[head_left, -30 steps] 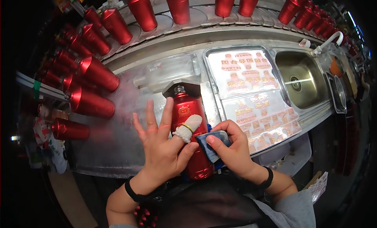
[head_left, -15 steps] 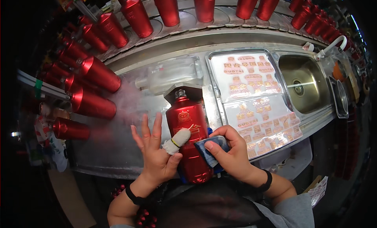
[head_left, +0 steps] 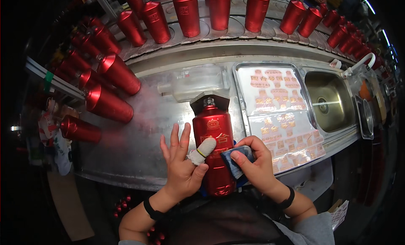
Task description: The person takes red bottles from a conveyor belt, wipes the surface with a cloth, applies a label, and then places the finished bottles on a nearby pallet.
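A metallic red bottle (head_left: 214, 173) with gold emblem and lettering lies in front of me, its neck resting in a dark angular holder (head_left: 223, 102). My left hand (head_left: 184, 165) is on its left side, fingers spread. The index finger wears a white cloth wrap (head_left: 202, 151) held by a yellow band, its tip against the lettering. My right hand (head_left: 252, 160) pinches a folded blue pad (head_left: 236, 160) between thumb and fingers, touching the bottle's right side. Something blue shows under the bottle, mostly hidden.
A tray (head_left: 278, 65) with wet sheets of gold-and-pink decals (head_left: 278, 101) lies to the right, beside a steel sink (head_left: 329, 103). Clear glass bottles (head_left: 200, 84) lie behind the holder. Red bottles (head_left: 114, 106) stand at left, others along a curved conveyor (head_left: 202, 30).
The whole view has shifted, so everything sits further right. More gold lettering shows above my wrapped fingertip, and a thin raised strip there is gone. Both hands stay at the bottle.
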{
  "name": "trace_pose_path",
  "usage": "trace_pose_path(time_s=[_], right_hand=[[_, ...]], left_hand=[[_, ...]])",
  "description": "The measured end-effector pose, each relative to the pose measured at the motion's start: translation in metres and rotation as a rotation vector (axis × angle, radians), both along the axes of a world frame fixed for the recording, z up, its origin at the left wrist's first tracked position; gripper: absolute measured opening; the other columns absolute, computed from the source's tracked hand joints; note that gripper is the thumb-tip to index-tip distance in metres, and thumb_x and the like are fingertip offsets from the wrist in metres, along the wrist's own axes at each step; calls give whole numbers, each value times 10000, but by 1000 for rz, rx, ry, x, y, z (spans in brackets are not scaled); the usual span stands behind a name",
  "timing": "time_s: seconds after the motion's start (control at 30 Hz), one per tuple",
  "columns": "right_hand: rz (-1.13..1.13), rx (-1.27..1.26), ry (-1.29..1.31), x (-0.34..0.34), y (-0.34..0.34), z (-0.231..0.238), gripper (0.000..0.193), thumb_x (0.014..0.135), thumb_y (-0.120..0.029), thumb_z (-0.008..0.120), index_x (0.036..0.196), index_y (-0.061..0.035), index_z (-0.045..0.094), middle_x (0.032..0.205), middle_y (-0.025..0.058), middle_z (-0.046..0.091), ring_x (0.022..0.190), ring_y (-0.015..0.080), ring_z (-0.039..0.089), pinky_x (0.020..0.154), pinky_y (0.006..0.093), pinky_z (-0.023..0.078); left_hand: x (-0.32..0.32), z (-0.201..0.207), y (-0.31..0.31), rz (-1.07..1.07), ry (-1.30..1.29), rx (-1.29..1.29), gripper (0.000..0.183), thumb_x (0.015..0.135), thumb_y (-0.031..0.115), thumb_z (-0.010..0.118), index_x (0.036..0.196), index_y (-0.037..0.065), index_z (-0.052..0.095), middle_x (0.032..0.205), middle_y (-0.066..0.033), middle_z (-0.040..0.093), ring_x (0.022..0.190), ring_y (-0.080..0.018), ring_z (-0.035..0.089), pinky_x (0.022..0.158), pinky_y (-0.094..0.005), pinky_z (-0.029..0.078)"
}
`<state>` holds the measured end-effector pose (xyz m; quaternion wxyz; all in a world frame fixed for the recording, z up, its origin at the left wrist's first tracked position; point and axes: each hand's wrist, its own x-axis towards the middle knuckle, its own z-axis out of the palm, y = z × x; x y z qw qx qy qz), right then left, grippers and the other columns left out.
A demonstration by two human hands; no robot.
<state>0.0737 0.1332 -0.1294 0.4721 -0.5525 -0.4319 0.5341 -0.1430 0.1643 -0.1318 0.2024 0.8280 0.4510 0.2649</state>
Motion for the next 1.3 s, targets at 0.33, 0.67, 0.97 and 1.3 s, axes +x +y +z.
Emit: trace_pose_path(time_s=[0.33,0.67,0.97,1.3], right_hand=[[13,-107,100,1,3,16,255,868,-91,703,1075,-25,569,951,14,606,867,54,553,767,218,463],[-104,240,-206,11,15,33,272,819,2,712,1048,-6,566,898,60,599,853,104,591,756,236,472],[278,909,-790,1,36,48,345,589,-20,733,919,-100,668,865,39,600,855,267,573,784,377,418],[355,819,-609,11,9,49,378,583,3,672,957,-48,693,882,81,632,823,277,576,734,381,449]], left_hand=[[11,22,57,-79,145,130,402,1000,408,421,1210,203,696,1573,-171,296,1456,-433,187,1115,-651,-5],[6,13,11,-9,65,49,415,994,440,429,1209,212,700,1576,-208,264,1461,-456,137,1111,-647,-35],[-21,5,-42,46,-207,-109,441,986,387,485,1239,76,671,1570,-248,246,1450,-447,201,1129,-620,52],[-18,-1,-40,14,-267,-212,564,912,334,609,1394,54,520,1533,-261,319,1429,-417,299,1155,-530,169]])
